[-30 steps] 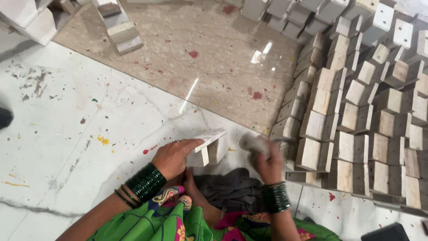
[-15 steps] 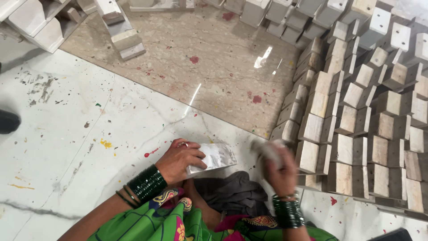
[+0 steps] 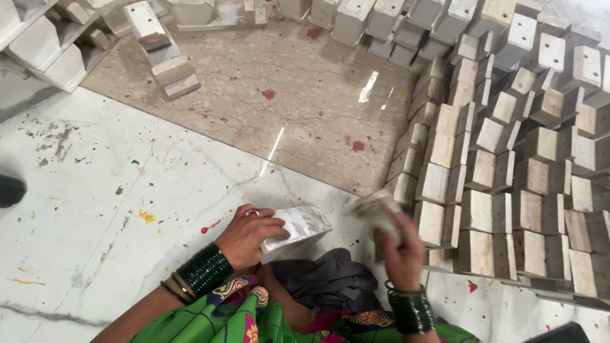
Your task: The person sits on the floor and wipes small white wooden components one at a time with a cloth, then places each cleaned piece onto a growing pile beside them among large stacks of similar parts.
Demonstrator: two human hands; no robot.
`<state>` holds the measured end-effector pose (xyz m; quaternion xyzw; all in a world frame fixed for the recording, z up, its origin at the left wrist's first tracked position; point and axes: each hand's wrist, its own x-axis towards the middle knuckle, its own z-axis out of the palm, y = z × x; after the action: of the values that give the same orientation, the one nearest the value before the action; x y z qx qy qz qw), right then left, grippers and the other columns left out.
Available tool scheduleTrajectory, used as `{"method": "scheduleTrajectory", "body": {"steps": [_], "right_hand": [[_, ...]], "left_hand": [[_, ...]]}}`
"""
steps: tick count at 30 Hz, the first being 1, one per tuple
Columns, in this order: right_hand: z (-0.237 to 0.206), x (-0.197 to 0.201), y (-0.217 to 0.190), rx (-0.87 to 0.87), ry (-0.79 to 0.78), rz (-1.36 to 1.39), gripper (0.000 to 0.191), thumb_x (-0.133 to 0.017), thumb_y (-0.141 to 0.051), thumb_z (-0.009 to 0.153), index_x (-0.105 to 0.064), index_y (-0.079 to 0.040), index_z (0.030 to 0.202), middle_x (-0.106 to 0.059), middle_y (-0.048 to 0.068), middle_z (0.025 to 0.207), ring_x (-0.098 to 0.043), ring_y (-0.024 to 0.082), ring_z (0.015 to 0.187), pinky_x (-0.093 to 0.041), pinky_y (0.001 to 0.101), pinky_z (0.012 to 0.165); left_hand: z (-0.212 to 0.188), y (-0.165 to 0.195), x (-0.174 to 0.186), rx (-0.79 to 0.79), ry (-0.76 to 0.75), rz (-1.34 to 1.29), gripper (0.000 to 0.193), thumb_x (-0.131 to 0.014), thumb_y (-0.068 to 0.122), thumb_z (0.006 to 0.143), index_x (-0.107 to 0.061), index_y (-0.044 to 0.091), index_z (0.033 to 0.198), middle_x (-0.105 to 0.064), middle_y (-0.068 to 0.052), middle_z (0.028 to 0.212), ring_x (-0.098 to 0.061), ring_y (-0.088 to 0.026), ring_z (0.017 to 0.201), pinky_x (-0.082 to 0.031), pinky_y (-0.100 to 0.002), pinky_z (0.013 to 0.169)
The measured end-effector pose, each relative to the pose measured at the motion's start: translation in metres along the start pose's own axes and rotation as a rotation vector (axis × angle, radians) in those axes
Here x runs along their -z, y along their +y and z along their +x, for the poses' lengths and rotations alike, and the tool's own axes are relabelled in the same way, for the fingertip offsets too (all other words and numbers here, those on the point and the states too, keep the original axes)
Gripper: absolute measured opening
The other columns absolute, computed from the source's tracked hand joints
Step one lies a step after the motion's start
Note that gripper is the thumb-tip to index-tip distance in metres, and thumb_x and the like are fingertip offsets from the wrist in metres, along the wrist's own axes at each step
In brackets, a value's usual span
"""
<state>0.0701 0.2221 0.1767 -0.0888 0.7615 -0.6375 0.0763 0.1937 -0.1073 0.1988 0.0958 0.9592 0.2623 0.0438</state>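
Centrally, low on the white marble floor (image 3: pixel 127 209): one pale rectangular stone block (image 3: pixel 295 230), smooth and grey-streaked, clamped at its left end by the left hand (image 3: pixel 249 234). Right of the block, the right hand (image 3: pixel 399 244) is closed on a blurred crumpled pad (image 3: pixel 375 213); beyond it stand stacked rows of rough cut blocks (image 3: pixel 508 184). Behind the block lies a polished beige slab (image 3: pixel 298 101), red-spotted; just below it, dark grey cloth (image 3: pixel 324 286).

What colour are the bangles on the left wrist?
Dark green bangles, with thinner dark ones beside them; seen in the head view.
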Motion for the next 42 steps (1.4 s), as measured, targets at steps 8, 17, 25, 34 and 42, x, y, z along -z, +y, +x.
{"method": "scheduleTrajectory", "body": {"steps": [8, 17, 25, 34, 42], "right_hand": [[-0.02, -0.044, 0.01, 0.372, -0.352, -0.616, 0.029, -0.075, -0.004, 0.082, -0.074, -0.013, 0.109, -0.071, 0.012, 0.104, -0.07, 0.027, 0.093, -0.059, 0.0407, 0.079], [-0.017, -0.023, -0.017, 0.52, -0.083, -0.128, 0.052, -0.059, 0.007, 0.08, -0.064, -0.009, 0.129, -0.067, 0.014, 0.119, -0.072, 0.029, 0.104, -0.063, 0.0374, 0.083], [-0.019, -0.052, -0.005, 0.337, -0.299, -0.503, 0.053, -0.067, 0.004, 0.072, -0.074, -0.013, 0.121, -0.071, 0.016, 0.117, -0.069, 0.036, 0.109, -0.057, 0.0447, 0.093], [-0.029, -0.059, -0.006, 0.342, -0.497, -0.409, 0.054, -0.065, 0.004, 0.074, -0.071, -0.013, 0.125, -0.071, 0.016, 0.115, -0.068, 0.034, 0.107, -0.057, 0.0401, 0.09], [-0.016, -0.035, -0.016, 0.352, -0.128, -0.317, 0.056, -0.06, 0.003, 0.076, -0.068, -0.012, 0.13, -0.068, 0.019, 0.125, -0.068, 0.033, 0.113, -0.058, 0.0399, 0.088]], "left_hand": [[0.007, 0.012, 0.009, 0.107, 0.184, -0.18, 0.052, -0.058, 0.004, 0.081, -0.063, 0.016, 0.132, -0.071, -0.014, 0.122, -0.068, -0.041, 0.105, -0.056, -0.048, 0.086], [0.007, -0.001, 0.002, 0.471, 0.143, -0.118, 0.063, -0.06, 0.041, 0.094, -0.04, 0.009, 0.145, -0.07, -0.029, 0.082, -0.068, -0.049, 0.082, -0.054, -0.058, 0.074], [0.009, 0.0, 0.004, 0.44, 0.126, -0.109, 0.067, -0.063, 0.039, 0.091, -0.04, 0.01, 0.146, -0.071, -0.029, 0.086, -0.069, -0.049, 0.085, -0.054, -0.057, 0.078], [0.014, 0.007, 0.012, 0.365, 0.085, -0.192, 0.081, -0.069, 0.036, 0.083, -0.033, 0.007, 0.151, -0.071, -0.03, 0.098, -0.069, -0.047, 0.095, -0.055, -0.053, 0.085], [0.009, 0.008, 0.014, 0.385, 0.043, -0.251, 0.088, -0.069, 0.035, 0.082, -0.031, 0.011, 0.157, -0.072, -0.028, 0.097, -0.071, -0.045, 0.091, -0.057, -0.05, 0.083]]}}
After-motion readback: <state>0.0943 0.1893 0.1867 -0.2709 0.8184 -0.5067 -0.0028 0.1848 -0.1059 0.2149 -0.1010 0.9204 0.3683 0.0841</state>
